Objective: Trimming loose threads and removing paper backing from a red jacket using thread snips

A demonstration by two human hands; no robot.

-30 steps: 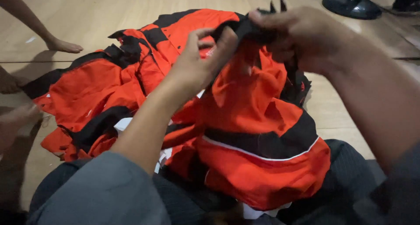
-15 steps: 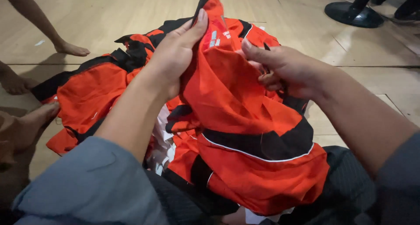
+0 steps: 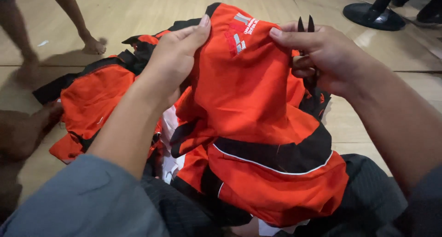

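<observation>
Gripping one orange garment [image 3: 248, 108], left hand [image 3: 172, 62]; right hand [image 3: 322, 57] also clutching two-pronged black tool [image 3: 305, 24]

A pale wooden floor [image 3: 138, 16] carries a heap of orange-and-black garments [image 3: 92, 99].

The small black pointed tool [image 3: 305, 25] is hiding mostly behind the right hand [image 3: 327, 57]; only two tips are showing. The picture's top edge is cutting off a bystander's bare legs [image 3: 73, 16].
</observation>
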